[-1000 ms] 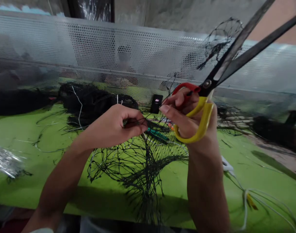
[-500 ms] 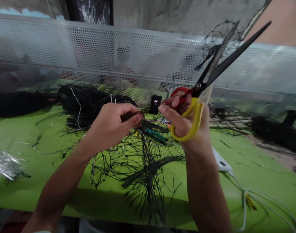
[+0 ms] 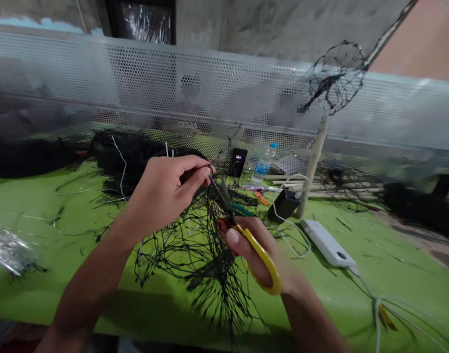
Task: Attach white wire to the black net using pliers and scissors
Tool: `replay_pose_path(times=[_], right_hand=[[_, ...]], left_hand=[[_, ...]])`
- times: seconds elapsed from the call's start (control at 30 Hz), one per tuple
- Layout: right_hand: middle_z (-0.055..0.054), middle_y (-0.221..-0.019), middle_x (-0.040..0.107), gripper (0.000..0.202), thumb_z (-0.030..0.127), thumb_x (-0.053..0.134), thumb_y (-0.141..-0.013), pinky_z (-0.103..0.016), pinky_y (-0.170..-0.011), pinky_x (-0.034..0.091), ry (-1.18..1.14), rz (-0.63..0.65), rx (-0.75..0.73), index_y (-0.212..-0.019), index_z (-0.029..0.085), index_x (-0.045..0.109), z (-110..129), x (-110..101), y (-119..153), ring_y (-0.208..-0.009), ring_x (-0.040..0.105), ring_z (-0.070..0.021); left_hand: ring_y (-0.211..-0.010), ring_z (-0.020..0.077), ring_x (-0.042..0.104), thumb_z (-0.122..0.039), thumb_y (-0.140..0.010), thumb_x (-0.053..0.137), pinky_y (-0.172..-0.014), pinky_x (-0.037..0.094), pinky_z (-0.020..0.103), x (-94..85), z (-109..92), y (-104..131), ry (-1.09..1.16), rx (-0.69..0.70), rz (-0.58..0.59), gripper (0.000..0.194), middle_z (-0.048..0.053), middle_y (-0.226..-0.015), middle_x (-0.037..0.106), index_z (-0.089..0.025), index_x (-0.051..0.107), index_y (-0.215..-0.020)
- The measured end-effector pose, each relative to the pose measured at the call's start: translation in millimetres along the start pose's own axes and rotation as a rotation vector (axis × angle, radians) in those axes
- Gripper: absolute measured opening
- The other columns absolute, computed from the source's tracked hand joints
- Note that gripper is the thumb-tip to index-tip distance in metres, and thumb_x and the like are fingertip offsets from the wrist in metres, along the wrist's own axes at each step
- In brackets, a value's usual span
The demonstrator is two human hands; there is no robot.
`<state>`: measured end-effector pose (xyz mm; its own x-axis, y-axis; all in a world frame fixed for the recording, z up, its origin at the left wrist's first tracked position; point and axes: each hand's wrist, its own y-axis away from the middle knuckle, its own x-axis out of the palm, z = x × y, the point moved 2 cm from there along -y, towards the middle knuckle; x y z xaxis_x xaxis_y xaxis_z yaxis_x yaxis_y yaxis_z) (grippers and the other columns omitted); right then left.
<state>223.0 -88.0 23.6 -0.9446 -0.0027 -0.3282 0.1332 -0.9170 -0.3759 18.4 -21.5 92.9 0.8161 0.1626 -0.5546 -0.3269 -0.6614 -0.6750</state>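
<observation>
Pinched between thumb and fingers of my left hand (image 3: 173, 184) is a dark strand at the top of a black knotted net (image 3: 220, 264). The net hangs and spreads below over the green table surface (image 3: 162, 304). My right hand (image 3: 257, 250) grips scissors (image 3: 261, 262) with one yellow and one red handle. Their dark blades are parted and point up and left, tips just beside my left fingertips and the strand. Whether the blades touch the strand is hard to tell.
Behind stand a phone (image 3: 238, 163), a water bottle (image 3: 264, 164) and a perforated metal screen (image 3: 143, 73). A black box (image 3: 284, 205), white power strip (image 3: 329, 243), cables and sticks lie right. Black netting (image 3: 132, 152) is heaped left. A net hoop (image 3: 338, 78) hangs upper right.
My right hand has come down and left, swinging the scissors from pointing up and right to the strand at my left fingertips. My left hand has barely moved.
</observation>
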Motion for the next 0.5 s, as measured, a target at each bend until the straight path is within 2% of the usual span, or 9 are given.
replay_pose_path(times=[0.13,0.33,0.5], right_hand=[[0.003,-0.061,0.047,0.056,0.073,0.067,-0.091,-0.028,-0.049,0.035,-0.030,0.087,0.056,-0.070,0.024,0.049,-12.7,9.7,-2.4,-0.056,0.044,-0.0138],[0.003,-0.063,0.046,0.058,0.075,0.062,-0.093,-0.028,-0.050,0.032,-0.047,0.050,0.083,-0.071,0.025,0.044,-17.9,11.8,-3.8,-0.057,0.041,-0.0129],[0.003,-0.065,0.046,0.060,0.078,0.059,-0.093,-0.028,-0.052,0.030,-0.025,0.022,0.077,-0.072,0.024,0.045,-16.4,13.8,-4.2,-0.059,0.041,-0.0135]], left_hand=[[-0.067,0.0137,0.068,-0.041,-0.104,0.060,-0.061,0.048,0.025,2.8,0.7,1.2,-0.073,0.013,-0.014,0.028,0.000,-0.086,0.082,-0.023,0.082,-0.100],[-0.071,0.0152,0.072,-0.039,-0.103,0.061,-0.067,0.050,0.026,6.9,-0.9,2.0,-0.123,0.032,-0.003,0.027,0.000,-0.086,0.082,-0.023,0.081,-0.098],[-0.059,0.0130,0.065,-0.037,-0.104,0.060,-0.062,0.044,0.028,8.4,-2.7,4.2,-0.208,0.027,0.021,0.026,-0.001,-0.075,0.078,-0.024,0.080,-0.094]])
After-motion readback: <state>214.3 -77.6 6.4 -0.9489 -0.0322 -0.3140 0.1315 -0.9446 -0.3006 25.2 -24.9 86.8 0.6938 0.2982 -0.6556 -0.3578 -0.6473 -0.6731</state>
